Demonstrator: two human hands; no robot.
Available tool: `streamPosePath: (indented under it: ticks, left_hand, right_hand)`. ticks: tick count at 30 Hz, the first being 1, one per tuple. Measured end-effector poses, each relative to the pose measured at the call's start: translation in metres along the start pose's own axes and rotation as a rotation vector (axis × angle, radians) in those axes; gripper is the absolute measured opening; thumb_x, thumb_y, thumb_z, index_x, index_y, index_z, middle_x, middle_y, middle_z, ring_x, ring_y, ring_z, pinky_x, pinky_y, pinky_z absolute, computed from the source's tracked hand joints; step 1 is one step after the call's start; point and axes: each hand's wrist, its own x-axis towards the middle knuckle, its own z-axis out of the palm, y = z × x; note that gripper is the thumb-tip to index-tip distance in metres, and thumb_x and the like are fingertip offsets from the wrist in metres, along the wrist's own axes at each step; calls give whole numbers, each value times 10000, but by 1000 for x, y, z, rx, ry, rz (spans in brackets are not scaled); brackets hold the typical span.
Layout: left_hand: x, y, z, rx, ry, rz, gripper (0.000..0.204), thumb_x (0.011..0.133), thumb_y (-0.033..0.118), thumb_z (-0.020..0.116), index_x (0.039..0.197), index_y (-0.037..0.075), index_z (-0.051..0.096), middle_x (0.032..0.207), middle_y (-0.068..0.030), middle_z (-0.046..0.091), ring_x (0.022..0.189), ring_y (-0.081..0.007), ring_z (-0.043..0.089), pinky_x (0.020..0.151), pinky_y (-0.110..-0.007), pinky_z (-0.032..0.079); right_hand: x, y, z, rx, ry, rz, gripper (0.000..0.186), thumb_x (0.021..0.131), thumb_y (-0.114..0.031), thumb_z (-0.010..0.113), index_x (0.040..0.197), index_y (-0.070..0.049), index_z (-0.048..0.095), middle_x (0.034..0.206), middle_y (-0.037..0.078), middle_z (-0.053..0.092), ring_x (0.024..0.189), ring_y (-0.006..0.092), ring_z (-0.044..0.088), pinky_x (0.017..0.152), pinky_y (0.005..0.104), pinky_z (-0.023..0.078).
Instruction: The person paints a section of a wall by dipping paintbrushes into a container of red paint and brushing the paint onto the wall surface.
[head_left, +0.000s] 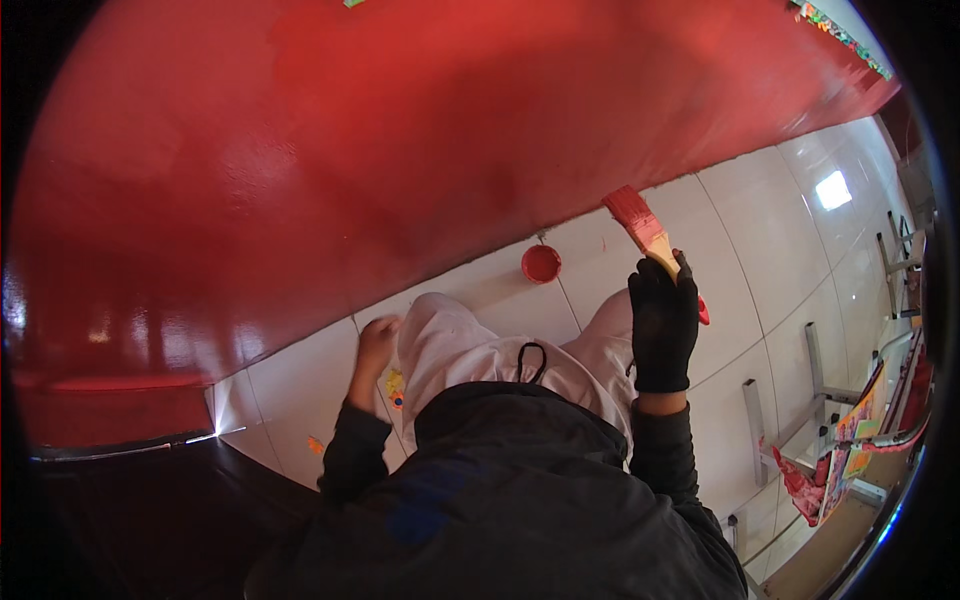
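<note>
My right hand (664, 325), in a black glove, is wrapped round the wooden handle of a wide paintbrush (655, 240). Its bristles are coated in red paint and point up and left towards the wall; the red handle end sticks out beyond my hand. Bare, my left hand (378, 338) is loosely curled beside my left knee, with nothing seen in it. Between my knees and the wall a small round tub of red paint (541, 264) stands on the tiled floor. The red wall (400, 130) ahead looks glossy, with uneven darker and lighter patches.
Pale floor tiles (715, 270) run along the wall's foot. Metal-legged furniture (755, 430) stands at the right, beside a red-smeared printed sheet (810, 490). Yellow and orange scraps (396, 388) lie by my left leg. A dark surface (150, 510) fills the lower left.
</note>
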Motion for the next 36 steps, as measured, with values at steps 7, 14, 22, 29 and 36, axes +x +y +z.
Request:
streamPosePath:
  ticks: [7,14,22,29,36]
  left_hand:
    - [92,57,159,-255,-190,290,723,634,277,756,1194,-10,399,1170,-188,492,1084,-276,484,919,-337,378]
    - [109,61,261,-298,22,123,954,481,248,843,1223,-30,310,1210,-208,418,1153,-287,404,970,-344,333]
    - [137,81,294,-599,142,223,860,489,242,856,1169,34,373,1147,-118,487,1058,-231,482,888,-337,412]
    - [157,71,314,-527,320,368,692,540,194,829,1099,47,449,1055,-97,546,957,-227,545,796,-317,468]
    - [147,77,299,-579,238,364,641,557,217,822,1071,52,475,1035,-92,557,943,-215,553,781,-316,475]
  right_hand:
    - [28,47,-36,529,-2,57,371,913,-204,364,1240,-29,336,1108,154,480,1007,263,484,858,365,409]
    - [35,83,-50,617,-1,195,379,897,-166,412,1237,-21,331,1137,154,467,1027,248,478,862,361,412]
    - [24,96,-63,632,166,312,377,899,-228,396,1238,-64,373,1095,116,509,980,231,467,828,353,388]
    - [15,97,-56,591,131,353,379,894,-267,411,1225,-83,395,1078,92,515,947,217,472,800,348,385]
    - [25,97,-50,507,181,346,344,900,-257,412,1199,-86,419,1046,84,526,915,195,472,780,329,392]
